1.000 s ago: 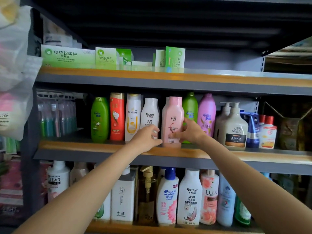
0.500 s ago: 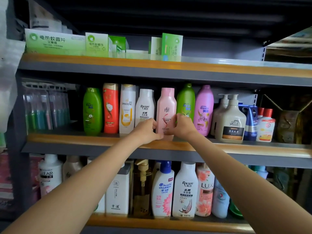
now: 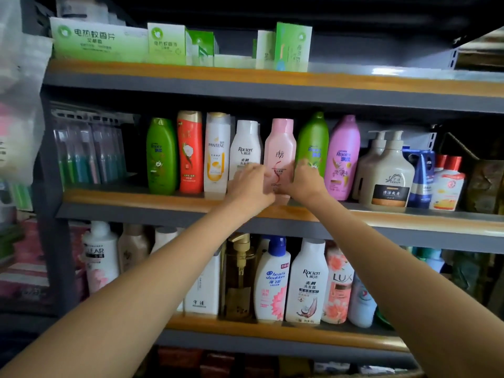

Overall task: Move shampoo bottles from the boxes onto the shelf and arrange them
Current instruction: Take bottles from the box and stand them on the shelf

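A pale pink shampoo bottle [image 3: 280, 148] stands upright on the middle shelf [image 3: 131, 199], between a white Racien bottle [image 3: 246, 143] and a green Rejoice bottle [image 3: 313, 143]. My left hand [image 3: 249, 188] grips its lower left side. My right hand [image 3: 304, 181] grips its lower right side. Both hands cover the bottle's base. The row also holds a green bottle [image 3: 161, 155], a red bottle [image 3: 190, 151], a Pantene bottle [image 3: 216, 152] and a purple Rejoice bottle [image 3: 343, 156].
Cream pump bottles [image 3: 387, 170], a blue tube [image 3: 422, 178] and red-capped bottles [image 3: 447, 181] fill the shelf's right end; packed toothbrushes [image 3: 87, 154] fill its left. Green boxes [image 3: 98, 40] line the top shelf. The lower shelf [image 3: 272, 330] holds several more bottles. No carton is in view.
Both hands have closed in on the pink bottle's lower sides. The bottle now stands a little further back in the row, and my view has shifted slightly.
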